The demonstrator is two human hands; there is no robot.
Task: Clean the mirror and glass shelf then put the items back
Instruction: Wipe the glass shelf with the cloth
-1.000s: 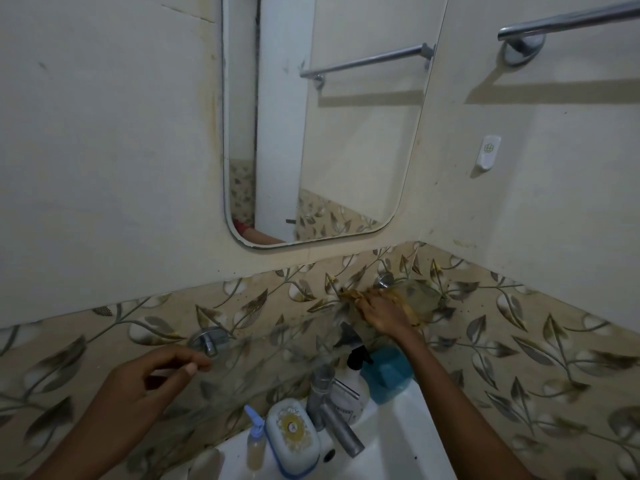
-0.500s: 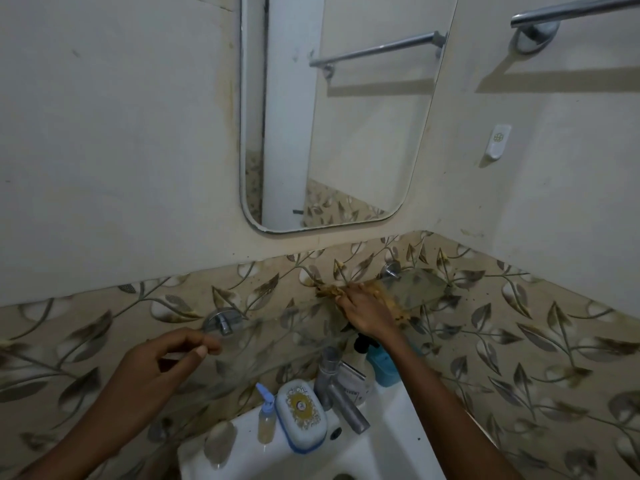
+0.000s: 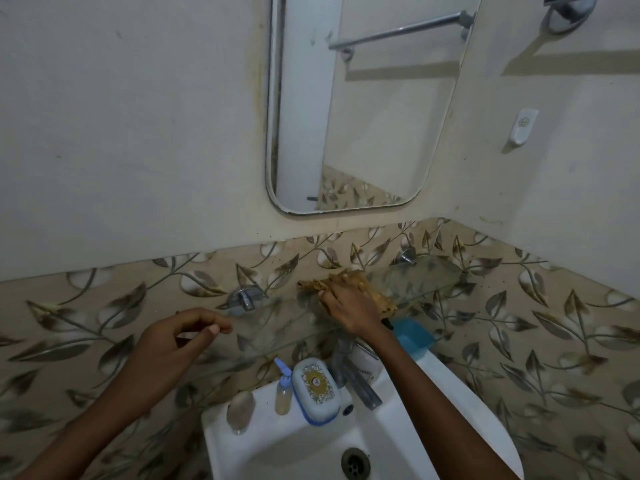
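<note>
The glass shelf [image 3: 426, 278] runs below the mirror [image 3: 363, 116] on two chrome brackets. My right hand [image 3: 349, 306] lies flat on a yellow cloth [image 3: 379, 297], pressing it onto the middle of the shelf. My left hand [image 3: 173, 344] is at the shelf's left end, thumb and forefinger pinched at its front edge. On the sink rim below stand a white and blue soap box [image 3: 315, 386], a small pump bottle [image 3: 283, 389] and a grey soap-like lump [image 3: 240, 408]. A white bottle [image 3: 367, 363] and a blue container [image 3: 414, 336] are partly hidden behind my right arm.
The white sink [image 3: 450, 393] with its chrome tap [image 3: 356, 379] sits directly under the shelf. A towel rail [image 3: 571, 5] is fixed to the right wall at the top, with a white hook [image 3: 524, 126] below it. Leaf-patterned tiles cover the lower walls.
My right hand has slid the cloth leftwards along the shelf, away from the right bracket. My left hand has held its place at the left end. The view has shifted left and down.
</note>
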